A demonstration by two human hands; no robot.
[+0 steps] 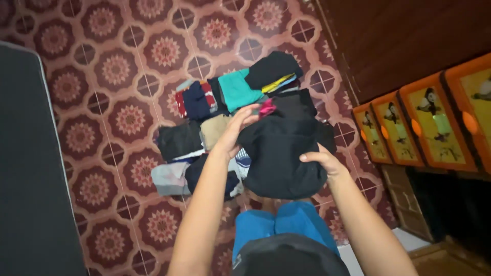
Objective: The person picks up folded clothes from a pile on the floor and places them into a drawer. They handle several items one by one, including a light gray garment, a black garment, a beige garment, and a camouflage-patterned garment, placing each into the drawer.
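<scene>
1. Head view, hands: the left hand [236,130] reaches forward with the forearm stretched out straight, its fingers curled over the upper left edge of a folded black cloth garment [283,153], grasping it. The right hand [319,161] comes in from the lower right, thumb lying on top of the garment's right side and the other fingers hidden beneath, so it grips that side too.
2. The black garment hangs between both hands, above the person's blue-trousered knees [286,225] and in front of the pile on the floor.
3. Beyond it, small folded clothes lie in touching rows on the red patterned floor tiles [117,66]: a teal folded piece [238,89], a navy and red one [197,99], a tan one [214,130], a black one [178,140] and a grey one [169,179].
4. Edges: a dark flat mattress-like slab [28,163] borders the left; orange plastic drawer fronts [434,122] stand to the right, under dark wood.
5. Open tile shows left of the pile and beyond it.
</scene>
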